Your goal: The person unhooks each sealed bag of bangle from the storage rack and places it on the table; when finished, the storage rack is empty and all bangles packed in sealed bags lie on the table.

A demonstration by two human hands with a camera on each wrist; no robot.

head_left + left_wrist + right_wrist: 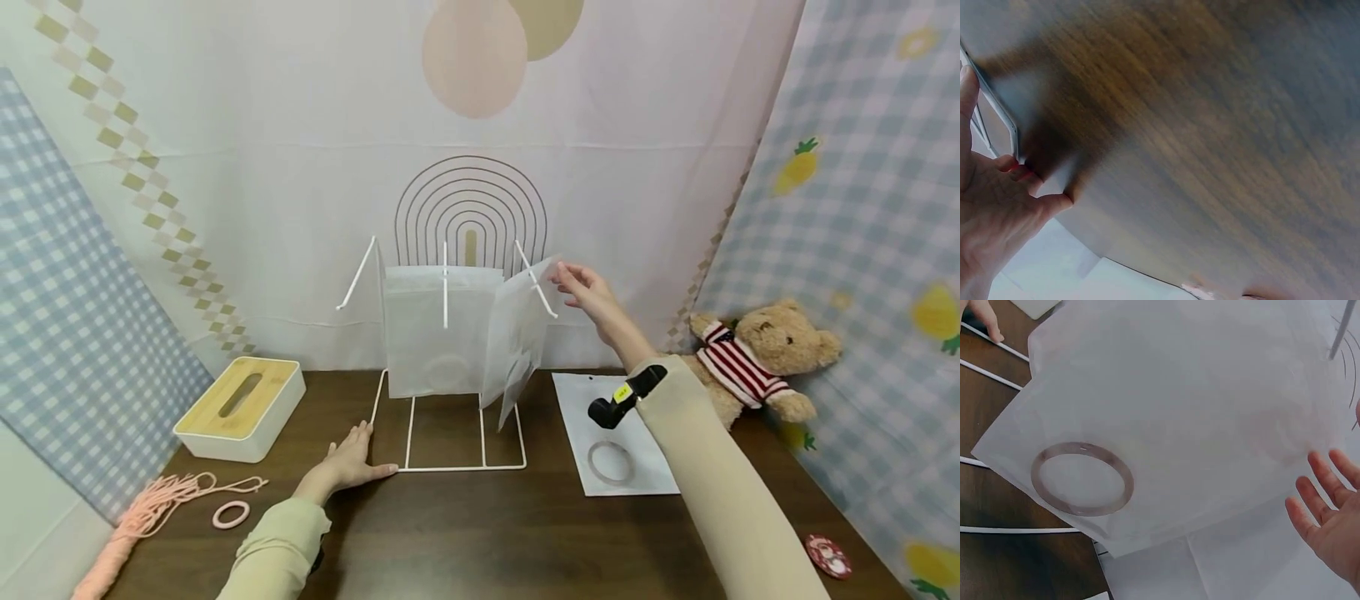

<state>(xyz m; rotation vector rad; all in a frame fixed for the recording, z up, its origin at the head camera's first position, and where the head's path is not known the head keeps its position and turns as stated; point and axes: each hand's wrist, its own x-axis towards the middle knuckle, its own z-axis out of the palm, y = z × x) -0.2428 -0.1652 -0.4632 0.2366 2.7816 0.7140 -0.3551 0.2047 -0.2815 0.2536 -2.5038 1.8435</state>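
A white wire rack [465, 470] stands on the table, with three prongs at its top. On it hang translucent frosted bags [427, 329], the right ones [517, 325] turned at an angle. One bag [1179, 394] shows a brownish ring [1082, 514] near its lower corner. My left hand [348, 458] rests at the rack base's front left corner, thumb and fingers spread along the wires. At the right-hand bags' upper corner is my right hand [592, 300]. Its fingertips [1316, 459] are extended and apart, right at the bag's edge.
A white tissue box with wooden lid [240, 408] stands left, near peach yarn [138, 517] and a pink ring [231, 514]. Another frosted bag [637, 475] lies right of the rack. A teddy bear [780, 342] leans behind it; a red round piece [828, 556] lies front right.
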